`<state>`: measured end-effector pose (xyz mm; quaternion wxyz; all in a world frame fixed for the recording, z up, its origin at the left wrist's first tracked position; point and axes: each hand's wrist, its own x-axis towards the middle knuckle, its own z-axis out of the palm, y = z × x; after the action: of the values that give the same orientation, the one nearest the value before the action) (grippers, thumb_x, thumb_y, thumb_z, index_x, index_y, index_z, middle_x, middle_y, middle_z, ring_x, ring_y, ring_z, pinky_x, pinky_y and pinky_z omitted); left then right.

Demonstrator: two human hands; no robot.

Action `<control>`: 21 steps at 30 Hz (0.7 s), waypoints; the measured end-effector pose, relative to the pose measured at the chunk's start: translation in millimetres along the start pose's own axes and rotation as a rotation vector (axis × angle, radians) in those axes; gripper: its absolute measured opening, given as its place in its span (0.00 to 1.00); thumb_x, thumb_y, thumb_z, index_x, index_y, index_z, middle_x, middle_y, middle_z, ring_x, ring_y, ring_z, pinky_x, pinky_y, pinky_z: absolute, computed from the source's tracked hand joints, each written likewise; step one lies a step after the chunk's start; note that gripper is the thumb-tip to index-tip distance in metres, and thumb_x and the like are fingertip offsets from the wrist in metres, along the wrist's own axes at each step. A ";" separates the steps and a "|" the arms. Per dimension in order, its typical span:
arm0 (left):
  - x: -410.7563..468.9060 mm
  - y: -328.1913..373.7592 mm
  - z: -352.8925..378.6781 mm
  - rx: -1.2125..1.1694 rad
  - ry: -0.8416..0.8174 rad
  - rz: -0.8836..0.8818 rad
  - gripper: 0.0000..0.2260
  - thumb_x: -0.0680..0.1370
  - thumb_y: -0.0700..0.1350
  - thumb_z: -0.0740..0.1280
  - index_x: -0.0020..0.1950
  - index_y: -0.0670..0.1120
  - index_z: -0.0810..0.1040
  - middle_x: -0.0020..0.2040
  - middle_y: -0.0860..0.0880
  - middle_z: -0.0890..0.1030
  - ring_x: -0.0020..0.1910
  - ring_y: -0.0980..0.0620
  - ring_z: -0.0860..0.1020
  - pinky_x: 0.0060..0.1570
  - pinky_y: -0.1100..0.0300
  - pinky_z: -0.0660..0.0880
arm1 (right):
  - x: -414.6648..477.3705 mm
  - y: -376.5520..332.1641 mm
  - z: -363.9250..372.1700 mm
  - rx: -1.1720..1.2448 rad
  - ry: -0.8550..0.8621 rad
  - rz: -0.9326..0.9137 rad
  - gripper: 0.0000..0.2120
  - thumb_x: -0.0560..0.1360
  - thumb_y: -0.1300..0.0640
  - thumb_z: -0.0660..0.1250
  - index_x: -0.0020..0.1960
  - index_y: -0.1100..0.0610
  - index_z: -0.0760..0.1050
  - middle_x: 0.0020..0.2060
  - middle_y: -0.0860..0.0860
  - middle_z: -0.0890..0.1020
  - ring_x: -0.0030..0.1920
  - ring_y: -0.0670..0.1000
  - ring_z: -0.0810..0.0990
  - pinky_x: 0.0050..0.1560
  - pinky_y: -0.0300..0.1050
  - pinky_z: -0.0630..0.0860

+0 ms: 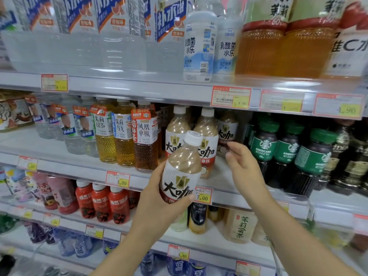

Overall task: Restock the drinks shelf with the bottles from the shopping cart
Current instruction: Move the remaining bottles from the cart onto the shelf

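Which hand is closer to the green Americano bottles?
Right. The right hand hovers just left of the green Americano bottles; the left hand is farther left, gripping a coffee bottle.

Held bottle (182, 168) before two matching bottles (207, 140) on shelf (219, 176); tea bottles (124, 136) left, coffee bottles (286, 148) right

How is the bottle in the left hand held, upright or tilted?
Tilted: the bottle leans, its white cap right of the base that the left hand grips.
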<state>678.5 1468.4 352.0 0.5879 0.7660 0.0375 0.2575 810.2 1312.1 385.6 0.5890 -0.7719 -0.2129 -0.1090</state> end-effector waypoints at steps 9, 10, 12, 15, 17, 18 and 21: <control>5.5 27.2 63.0 -0.017 -0.090 0.154 0.33 0.66 0.41 0.76 0.61 0.67 0.67 0.55 0.68 0.77 0.53 0.68 0.76 0.47 0.71 0.74 | -54.5 -42.5 -32.9 0.085 -0.208 0.010 0.33 0.60 0.50 0.79 0.60 0.41 0.68 0.53 0.40 0.79 0.51 0.37 0.79 0.47 0.37 0.78; 7.7 29.1 68.5 -0.011 -0.091 0.164 0.34 0.65 0.43 0.76 0.61 0.68 0.66 0.56 0.67 0.77 0.54 0.68 0.76 0.49 0.69 0.75 | -54.4 -42.8 -36.3 0.100 -0.163 -0.017 0.31 0.61 0.55 0.79 0.59 0.43 0.69 0.52 0.41 0.80 0.50 0.38 0.80 0.47 0.37 0.78; 15.5 36.7 74.2 0.022 -0.146 0.195 0.34 0.64 0.46 0.76 0.61 0.70 0.65 0.58 0.65 0.76 0.57 0.66 0.75 0.54 0.63 0.75 | -54.1 -42.5 -42.8 0.117 -0.080 -0.054 0.31 0.61 0.59 0.79 0.58 0.46 0.70 0.51 0.43 0.81 0.50 0.40 0.81 0.50 0.39 0.78; 30.2 37.2 71.1 0.173 -0.234 0.308 0.34 0.67 0.54 0.75 0.69 0.64 0.63 0.66 0.63 0.71 0.66 0.62 0.69 0.63 0.56 0.69 | -51.6 -41.1 -47.6 0.107 0.053 -0.125 0.32 0.62 0.59 0.79 0.60 0.46 0.69 0.52 0.42 0.80 0.52 0.39 0.79 0.54 0.37 0.76; 38.0 25.5 58.8 0.401 -0.164 0.336 0.32 0.70 0.59 0.71 0.71 0.62 0.61 0.69 0.65 0.64 0.67 0.65 0.62 0.66 0.60 0.62 | -47.1 -40.3 -46.9 0.063 0.113 -0.188 0.32 0.63 0.57 0.78 0.60 0.41 0.66 0.54 0.39 0.77 0.54 0.35 0.76 0.54 0.30 0.72; 41.1 16.9 51.2 0.497 -0.117 0.343 0.30 0.72 0.59 0.69 0.71 0.61 0.61 0.69 0.63 0.63 0.67 0.64 0.61 0.67 0.60 0.60 | -43.8 -40.0 -45.4 0.036 0.131 -0.212 0.32 0.63 0.57 0.78 0.58 0.38 0.65 0.54 0.36 0.76 0.55 0.33 0.74 0.54 0.26 0.70; 46.0 -9.6 33.3 0.708 -0.094 0.353 0.25 0.75 0.57 0.65 0.70 0.57 0.65 0.71 0.57 0.64 0.70 0.55 0.62 0.69 0.60 0.50 | -30.3 -33.8 -36.8 -0.022 0.155 -0.222 0.32 0.65 0.56 0.77 0.56 0.35 0.62 0.55 0.34 0.73 0.56 0.32 0.72 0.53 0.23 0.68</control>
<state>735.3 1458.6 353.4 0.2354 0.9268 -0.0354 0.2905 770.9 1278.2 412.5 0.5796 -0.7393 -0.2496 -0.2348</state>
